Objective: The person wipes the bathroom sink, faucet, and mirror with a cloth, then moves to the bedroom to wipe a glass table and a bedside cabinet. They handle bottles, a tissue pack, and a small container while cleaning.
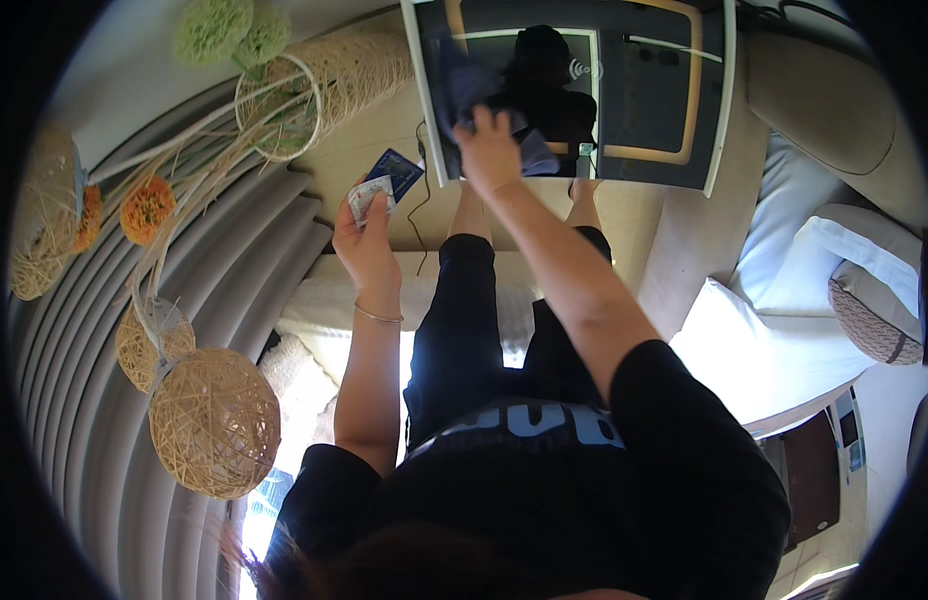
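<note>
My left hand (368, 236) pinches a small blue packet (398, 177) and a crumpled white-and-silver wrapper (374, 199) between thumb and fingers, left of the mirror. In front of me stands a framed mirror (647, 105) with a lit orange border, a touch icon and a small square sticker near its lower edge. A dark bluish-grey cloth (537, 150) lies against the glass at its left part. On that cloth is my right hand (490, 150), its fingers spread; part of the cloth is hidden behind it. The reflection shows a dark figure.
A wicker vase (359, 79) with green pompom flowers lies at the upper left. Woven balls (214, 424) and an orange flower (148, 210) hang over grey curtains (231, 232). A black cable (422, 202) trails on the floor. A sofa with white cushions (771, 330) stands right.
</note>
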### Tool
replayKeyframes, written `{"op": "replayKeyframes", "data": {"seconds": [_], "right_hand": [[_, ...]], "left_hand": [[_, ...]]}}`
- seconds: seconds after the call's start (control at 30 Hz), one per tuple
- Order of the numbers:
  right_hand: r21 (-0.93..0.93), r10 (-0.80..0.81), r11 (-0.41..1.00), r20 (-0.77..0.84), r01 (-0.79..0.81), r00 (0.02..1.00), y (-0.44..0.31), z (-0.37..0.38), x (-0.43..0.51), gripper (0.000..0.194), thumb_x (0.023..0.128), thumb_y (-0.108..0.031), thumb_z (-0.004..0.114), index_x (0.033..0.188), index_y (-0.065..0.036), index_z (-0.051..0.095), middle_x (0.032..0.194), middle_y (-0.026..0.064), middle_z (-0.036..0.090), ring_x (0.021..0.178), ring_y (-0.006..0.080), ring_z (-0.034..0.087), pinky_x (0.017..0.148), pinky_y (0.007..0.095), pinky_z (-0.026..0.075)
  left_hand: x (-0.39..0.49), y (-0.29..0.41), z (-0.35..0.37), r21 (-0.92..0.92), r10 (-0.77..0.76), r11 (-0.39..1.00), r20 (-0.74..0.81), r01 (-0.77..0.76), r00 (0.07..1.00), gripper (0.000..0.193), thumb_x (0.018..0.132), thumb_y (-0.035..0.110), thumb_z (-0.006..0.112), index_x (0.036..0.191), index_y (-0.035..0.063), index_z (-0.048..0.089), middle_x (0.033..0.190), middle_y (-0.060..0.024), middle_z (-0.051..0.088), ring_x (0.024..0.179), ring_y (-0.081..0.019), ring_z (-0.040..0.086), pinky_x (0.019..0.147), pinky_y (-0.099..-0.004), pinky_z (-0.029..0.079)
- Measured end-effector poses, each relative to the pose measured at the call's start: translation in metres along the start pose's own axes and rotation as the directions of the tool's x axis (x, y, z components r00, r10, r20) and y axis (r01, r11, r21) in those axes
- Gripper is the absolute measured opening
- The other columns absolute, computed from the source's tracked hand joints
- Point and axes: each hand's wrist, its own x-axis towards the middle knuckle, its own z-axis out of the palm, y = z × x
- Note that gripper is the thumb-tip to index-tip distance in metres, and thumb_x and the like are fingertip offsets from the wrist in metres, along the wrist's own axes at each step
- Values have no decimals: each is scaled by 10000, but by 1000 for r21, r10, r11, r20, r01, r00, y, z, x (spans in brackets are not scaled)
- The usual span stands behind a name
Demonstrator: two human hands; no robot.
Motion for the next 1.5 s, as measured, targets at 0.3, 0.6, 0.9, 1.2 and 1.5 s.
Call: {"op": "replayKeyframes", "data": {"seconds": [0.3,0.6,0.9,1.2,1.5], "right_hand": [[146,-148,987,634,70,759,-11,-44,-114,230,765,-85,694,975,-155,754,1216,174,622,1144,383,577,956,437,519],[-59,-7,996,661,60,751,11,-14,-96,245,886,-196,630,1108,-222,731,1254,97,628,1098,345,631,906,434,558],[375,135,876,414,-304,900,85,-80,-280,287,801,-102,650,1062,-181,742,1116,141,619,1063,372,589,926,457,530],[553,365,709,243,-437,899,154,-121,-290,330,806,-110,662,1132,-135,697,1123,153,617,1062,388,588,910,459,533],[627,349,668,211,-400,913,176,-125,-297,350,792,-122,676,1141,-147,694,1121,172,599,1044,382,588,897,456,536]], "left_hand": [[4,11,-24,-182,-103,976,112,122,988,372,946,-1,673,1313,-13,610,1071,-23,684,959,-95,639,848,-232,523],[7,3,37,-222,-225,932,263,286,938,210,938,-5,677,1143,13,638,1077,-59,690,972,-142,669,844,-264,566],[26,-67,306,195,28,964,602,-181,798,237,862,150,754,1035,-10,728,851,-52,718,733,-109,628,663,-271,499],[70,-62,510,454,119,761,604,-463,788,348,872,113,773,1173,-39,686,1033,-112,717,874,-189,690,743,-302,563],[54,-49,514,290,-33,953,394,-90,918,330,934,85,665,1243,-30,653,1004,-111,714,889,-184,693,747,-311,563]]}}
